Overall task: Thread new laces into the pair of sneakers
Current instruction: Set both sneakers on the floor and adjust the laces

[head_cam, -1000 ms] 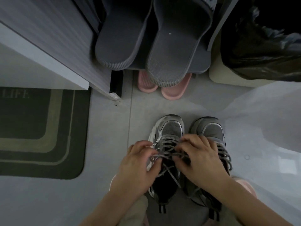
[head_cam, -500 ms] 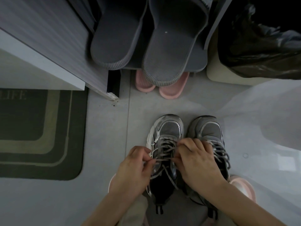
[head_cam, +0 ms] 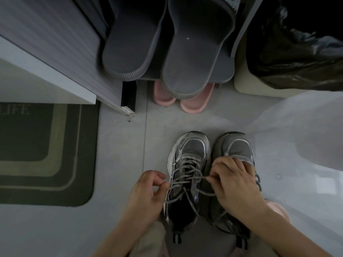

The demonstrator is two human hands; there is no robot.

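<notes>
Two grey sneakers stand side by side on the floor, toes pointing away from me. The left sneaker (head_cam: 191, 151) carries a grey lace (head_cam: 187, 180) crossed through its eyelets, with loose ends trailing over its dark opening. My left hand (head_cam: 146, 197) pinches one strand of that lace at the shoe's left side. My right hand (head_cam: 235, 182) pinches the other strand at the shoe's right side and lies over the right sneaker (head_cam: 235, 145), hiding most of its lacing.
A dark green doormat (head_cam: 46, 154) lies to the left. Ahead, a rack holds grey slippers (head_cam: 194, 58), with pink slippers (head_cam: 193, 104) beneath. A cabinet corner (head_cam: 126, 108) juts out at left. A black bag (head_cam: 297, 52) sits at the upper right.
My hands have drawn apart sideways from the middle of the left sneaker, pulling the lace strand taut across it. The right hand now sits over the right sneaker.
</notes>
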